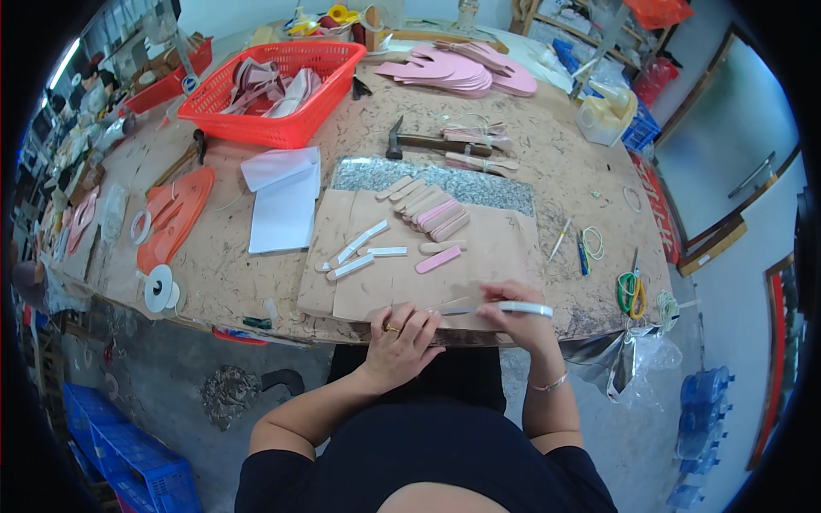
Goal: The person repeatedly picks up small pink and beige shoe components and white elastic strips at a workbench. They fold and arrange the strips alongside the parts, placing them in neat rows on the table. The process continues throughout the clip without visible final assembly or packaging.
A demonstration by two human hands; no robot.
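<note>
Along the board's (pixel 500 248) near edge, the right hand (pixel 518 325) grips a knife (pixel 530 308), tip toward the curled left hand (pixel 398 340), whose hold is unclear.

Workshop around me. Marked-up workbench (pixel 590 184) before me bears hammer (pixel 430 143), scissors (pixel 632 293), small rounded strips (pixel 434 212), stacked pink cut-outs (pixel 440 77), red basket (pixel 256 128) of loose pieces (pixel 295 94). Beyond, cluttered shelves (pixel 583 32); down to my left, blue crates (pixel 137 449) on grey floor (pixel 175 368).

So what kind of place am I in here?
Probably a small craft workshop, perhaps for shoe parts or leather goods: there's a hammer, a stack of pink cut-out shapes, and a pile of rounded-end strips in front of you.
</note>
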